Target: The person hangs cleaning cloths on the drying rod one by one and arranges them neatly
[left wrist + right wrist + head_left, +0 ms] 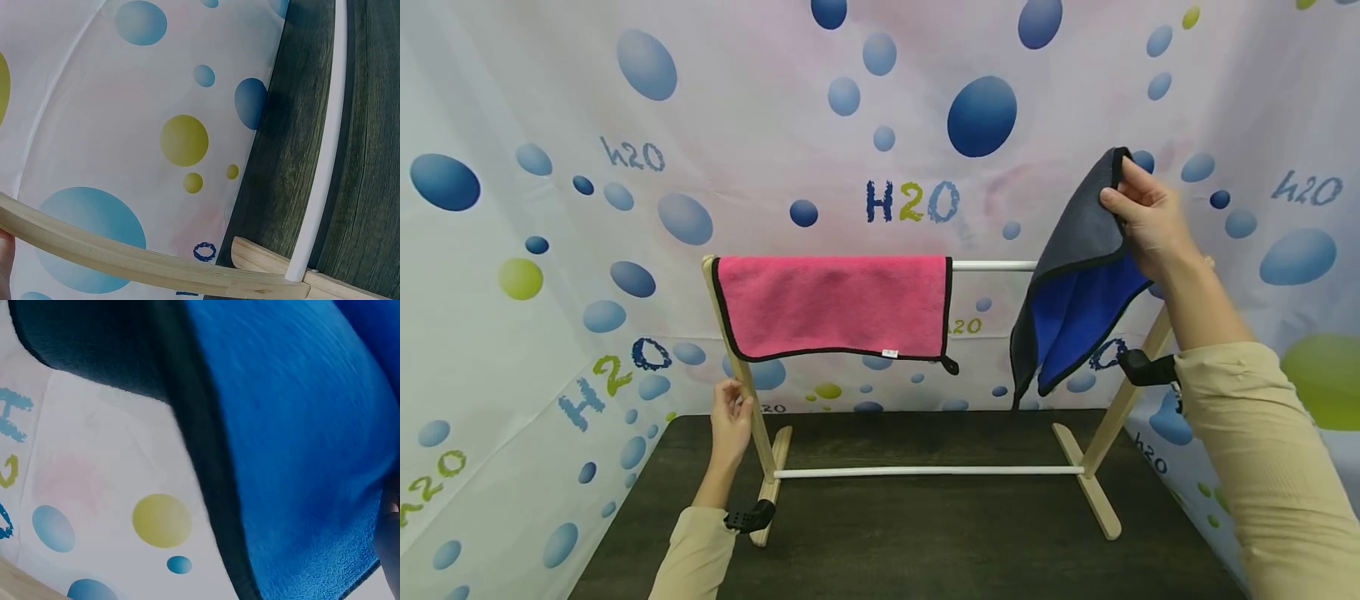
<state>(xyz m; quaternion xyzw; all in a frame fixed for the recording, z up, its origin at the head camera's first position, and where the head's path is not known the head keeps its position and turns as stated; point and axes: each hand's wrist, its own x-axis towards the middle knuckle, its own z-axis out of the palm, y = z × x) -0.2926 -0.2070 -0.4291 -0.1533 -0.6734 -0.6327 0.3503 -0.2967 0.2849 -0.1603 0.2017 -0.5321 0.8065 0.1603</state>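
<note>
High on the right in the head view, my right hand [1150, 217] pinches a corner of a towel [1078, 225], grey on one face and blue on the other, with black edging. It hangs in loose folds in front of the right end of the rack's white top rod [992, 266]. The blue face [300, 444] fills much of the right wrist view. At the left wooden post [758, 417] of the rack, my left hand [731, 421] holds on with curled fingers; only its edge shows in the left wrist view. A pink towel [835, 304] with black edging drapes over the rod's left part.
The wooden rack stands on a dark table [925, 533], on a left foot [781, 450] and a right foot [1097, 504]. A white lower rod [925, 471] joins its sides. Behind hangs a curtain [760, 125] printed with bubbles and lettering.
</note>
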